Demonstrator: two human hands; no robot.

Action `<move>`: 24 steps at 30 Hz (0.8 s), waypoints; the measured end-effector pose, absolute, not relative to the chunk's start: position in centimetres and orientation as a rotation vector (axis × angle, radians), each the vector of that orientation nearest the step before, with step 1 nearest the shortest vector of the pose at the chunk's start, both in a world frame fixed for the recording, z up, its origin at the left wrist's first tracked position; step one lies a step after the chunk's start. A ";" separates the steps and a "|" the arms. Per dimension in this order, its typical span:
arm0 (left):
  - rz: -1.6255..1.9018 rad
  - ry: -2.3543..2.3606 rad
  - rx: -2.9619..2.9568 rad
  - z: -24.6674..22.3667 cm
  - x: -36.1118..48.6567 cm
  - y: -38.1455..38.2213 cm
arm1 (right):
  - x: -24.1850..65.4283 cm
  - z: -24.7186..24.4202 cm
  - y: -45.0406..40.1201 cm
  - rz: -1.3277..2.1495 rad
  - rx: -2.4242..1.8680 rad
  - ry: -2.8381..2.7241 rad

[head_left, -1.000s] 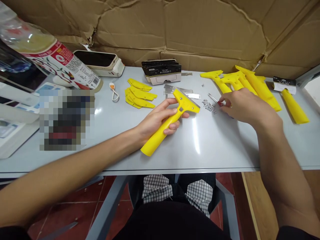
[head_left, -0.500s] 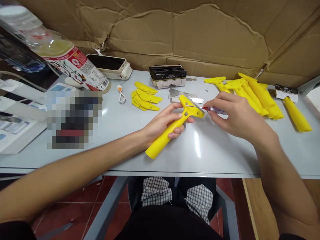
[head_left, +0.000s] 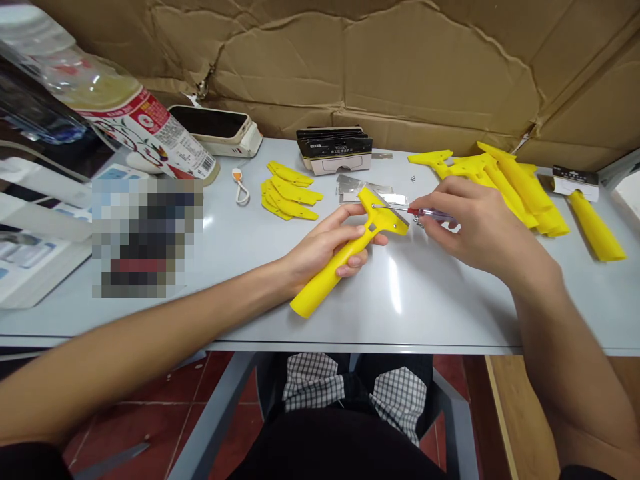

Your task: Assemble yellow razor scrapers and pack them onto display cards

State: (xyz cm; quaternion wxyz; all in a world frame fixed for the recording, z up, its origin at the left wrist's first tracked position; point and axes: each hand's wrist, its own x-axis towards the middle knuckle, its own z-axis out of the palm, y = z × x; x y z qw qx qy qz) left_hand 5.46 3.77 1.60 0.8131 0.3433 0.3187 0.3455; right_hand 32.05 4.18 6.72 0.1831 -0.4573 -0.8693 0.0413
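Holds the yellow scraper [head_left: 327, 277] above the tabletop [head_left: 440, 307] in a curled left hand [head_left: 334, 241], pinches the screwdriver [head_left: 437, 215] in the right hand [head_left: 467, 220], and could skid off the screw [head_left: 373, 207] from angling too flat.

Your top [head_left: 340, 447] is plain black, its black sleeves [head_left: 33, 461] ending above bare forearms [head_left: 190, 317]; your left hand [head_left: 330, 243] and right hand [head_left: 470, 223] are bare. Below, white-and-dark checked panels [head_left: 311, 375] adjoin dark cloth [head_left: 356, 387].

Screwdriver handle [head_left: 435, 214] partly hidden by right grip [head_left: 483, 223].
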 end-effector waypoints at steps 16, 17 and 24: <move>0.742 0.747 0.777 2.1 5.8 3.3 | 32.0 6.8 3.6 -0.065 -1.285 -2.425; 0.743 0.753 0.785 2.1 5.8 3.3 | 31.9 6.9 3.4 -0.088 -1.280 -2.422; 0.763 0.804 0.874 2.2 6.1 2.7 | 31.2 8.0 1.9 -0.184 -1.304 -2.434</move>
